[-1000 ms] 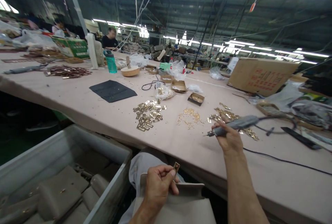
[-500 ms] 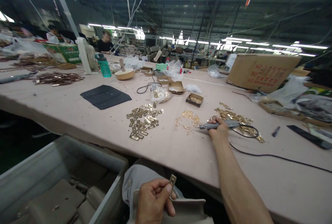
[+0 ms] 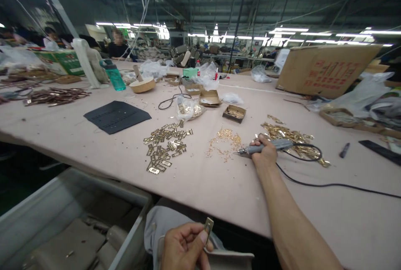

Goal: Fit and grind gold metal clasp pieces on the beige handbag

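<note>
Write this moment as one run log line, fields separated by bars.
left hand: pinches plate | right hand: grips driver, tip at screws | table

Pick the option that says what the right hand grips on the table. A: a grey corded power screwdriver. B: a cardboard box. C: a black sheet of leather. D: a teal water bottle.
A: the right hand is wrapped around the grey corded screwdriver, its tip aimed at the scatter of small gold screws, with the black cord trailing off across the table.
</note>
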The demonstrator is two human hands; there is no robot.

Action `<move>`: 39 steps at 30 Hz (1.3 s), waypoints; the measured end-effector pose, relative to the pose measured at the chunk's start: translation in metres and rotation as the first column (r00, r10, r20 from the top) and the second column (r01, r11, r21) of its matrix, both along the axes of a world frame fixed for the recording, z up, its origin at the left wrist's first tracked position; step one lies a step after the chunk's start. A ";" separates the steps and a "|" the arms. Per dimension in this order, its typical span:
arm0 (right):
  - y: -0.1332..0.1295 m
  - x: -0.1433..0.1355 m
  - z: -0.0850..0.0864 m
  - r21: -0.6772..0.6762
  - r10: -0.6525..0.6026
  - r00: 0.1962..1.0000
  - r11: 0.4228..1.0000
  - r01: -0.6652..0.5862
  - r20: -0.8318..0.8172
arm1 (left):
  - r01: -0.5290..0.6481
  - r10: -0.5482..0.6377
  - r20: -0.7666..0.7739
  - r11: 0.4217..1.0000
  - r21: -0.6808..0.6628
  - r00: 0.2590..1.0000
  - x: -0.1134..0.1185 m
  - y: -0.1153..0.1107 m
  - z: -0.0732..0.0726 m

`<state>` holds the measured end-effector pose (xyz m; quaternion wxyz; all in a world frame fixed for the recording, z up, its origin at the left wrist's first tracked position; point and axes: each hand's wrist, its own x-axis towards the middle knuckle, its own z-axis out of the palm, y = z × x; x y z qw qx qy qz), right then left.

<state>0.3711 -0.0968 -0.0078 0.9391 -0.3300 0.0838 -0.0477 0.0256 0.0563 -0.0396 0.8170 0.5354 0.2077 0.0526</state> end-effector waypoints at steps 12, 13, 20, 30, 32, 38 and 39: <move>0.005 -0.004 0.007 -0.008 0.005 0.999 1.000 -0.005 -0.045 | -0.019 0.019 -0.020 1.000 -0.010 1.000 0.002 -0.001 -0.002; 0.005 -0.004 0.007 -0.010 0.005 0.999 1.000 -0.005 -0.046 | -0.019 0.018 -0.017 1.000 -0.010 1.000 0.002 -0.001 -0.002; 0.004 -0.002 0.005 -0.030 0.012 0.999 0.999 -0.013 -0.044 | -0.023 0.023 -0.017 1.000 -0.004 1.000 0.001 -0.001 -0.004; 0.002 0.004 -0.002 -0.021 0.021 0.999 1.000 -0.022 -0.042 | -0.022 0.022 -0.011 1.000 -0.002 1.000 0.000 -0.003 -0.001; 0.001 0.004 -0.003 -0.022 0.027 0.999 0.999 -0.028 -0.036 | -0.025 0.025 -0.010 1.000 -0.003 1.000 0.000 -0.003 -0.001; 0.000 0.002 -0.002 -0.029 0.039 0.999 0.999 -0.039 -0.009 | -0.028 0.028 -0.010 0.999 0.016 1.000 0.000 -0.003 0.000; 0.000 0.001 -0.001 -0.028 0.042 0.999 0.999 -0.042 -0.004 | -0.022 0.022 -0.011 0.999 0.023 1.000 0.000 -0.003 0.000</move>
